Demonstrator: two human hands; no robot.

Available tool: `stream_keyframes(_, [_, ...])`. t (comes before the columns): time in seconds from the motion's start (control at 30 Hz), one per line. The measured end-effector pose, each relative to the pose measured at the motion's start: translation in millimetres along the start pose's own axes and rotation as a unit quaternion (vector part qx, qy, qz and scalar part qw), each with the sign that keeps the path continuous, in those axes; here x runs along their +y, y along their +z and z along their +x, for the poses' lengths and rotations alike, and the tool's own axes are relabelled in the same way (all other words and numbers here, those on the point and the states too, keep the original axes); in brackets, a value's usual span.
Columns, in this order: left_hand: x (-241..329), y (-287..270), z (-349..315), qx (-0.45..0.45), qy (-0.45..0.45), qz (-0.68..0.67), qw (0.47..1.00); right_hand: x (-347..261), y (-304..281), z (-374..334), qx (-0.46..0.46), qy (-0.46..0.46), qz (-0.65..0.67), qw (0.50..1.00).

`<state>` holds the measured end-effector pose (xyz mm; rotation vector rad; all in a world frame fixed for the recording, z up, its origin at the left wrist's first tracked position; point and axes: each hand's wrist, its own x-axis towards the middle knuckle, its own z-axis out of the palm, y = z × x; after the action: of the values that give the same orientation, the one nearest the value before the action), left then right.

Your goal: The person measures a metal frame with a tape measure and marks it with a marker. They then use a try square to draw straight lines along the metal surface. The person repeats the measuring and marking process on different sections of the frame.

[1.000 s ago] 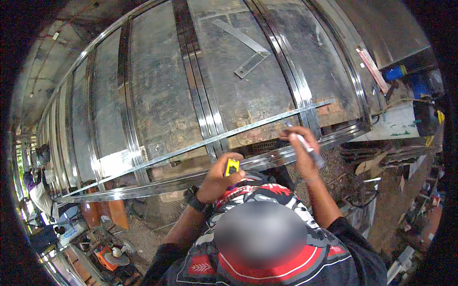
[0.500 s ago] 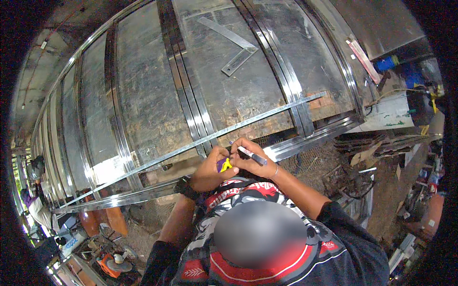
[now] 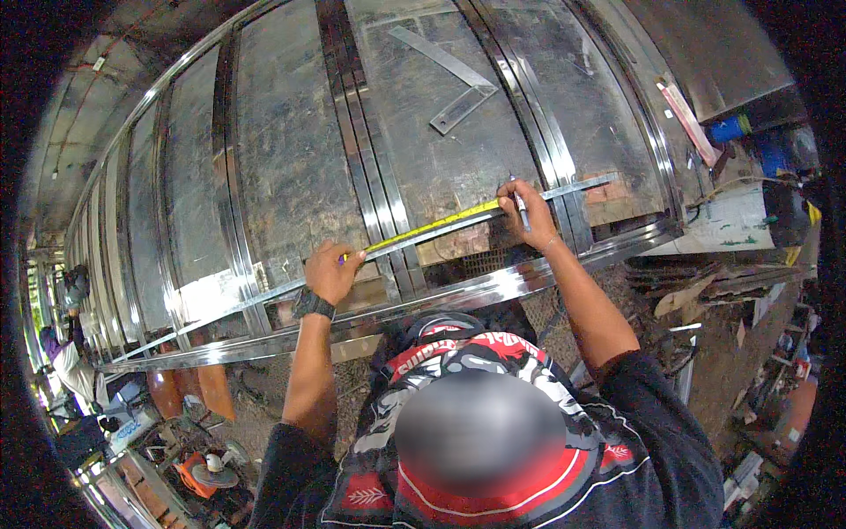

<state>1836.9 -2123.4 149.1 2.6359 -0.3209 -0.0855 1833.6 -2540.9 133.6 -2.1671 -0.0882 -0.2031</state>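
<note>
A yellow tape measure blade [image 3: 432, 228] is drawn out between my hands, along a long thin metal bar [image 3: 586, 185]. My left hand [image 3: 330, 278] is closed round the tape's case, of which only a bit of purple shows. At the blade's other end, my right hand [image 3: 536, 231] pinches the tape and also holds a marker pen [image 3: 521, 213] between its fingers. The bar lies slantwise across a large frame of shiny metal tubes [image 3: 374, 189].
A metal try square [image 3: 445, 63] rests on the dark sheet beyond my hands. An orange power tool [image 3: 204, 476] is on the floor at lower left. Another person [image 3: 66, 357] is at the far left. Flat scraps [image 3: 687, 282] lie stacked at right.
My hands, together near my chest before, have moved apart and forward over the bar. The tape's blade is now pulled out between them.
</note>
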Motion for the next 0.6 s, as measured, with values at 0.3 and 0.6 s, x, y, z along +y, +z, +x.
stream_keyframes(0.3, [-8,27,-6,-0.006,-0.079,0.037,0.996,25,24,-11,0.007,-0.087,-0.156,0.984])
stream_keyframes(0.6, [-8,30,-5,-0.033,-0.103,0.062,0.992,30,37,-9,0.040,-0.072,-0.191,0.978])
